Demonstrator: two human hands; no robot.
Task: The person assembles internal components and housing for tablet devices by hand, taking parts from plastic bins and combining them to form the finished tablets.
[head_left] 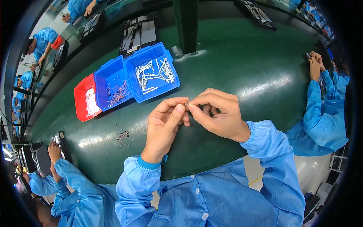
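Note:
My left hand (164, 125) and my right hand (219, 111) meet above the green table (219, 151), fingertips nearly touching. Each pinches with thumb and forefinger at a tiny part between them, mostly covered by the fingers and too small to name. Left of my hands, a small bunch of thin wired parts (123, 137) lies loose on the tabletop. Beyond my hands stands a blue bin (138, 99) with white strips and dark bits. Beside it, another blue bin (99, 73) holds thin reddish wired parts (118, 92). A red bin (80, 100) contains small white pieces (90, 102).
A dark post (187, 26) rises from the table behind the bins. Black trays with flat parts (139, 33) lie along the far side. Co-workers in blue smocks sit to the left (81, 189) and right (325, 113), their hands at the table edge.

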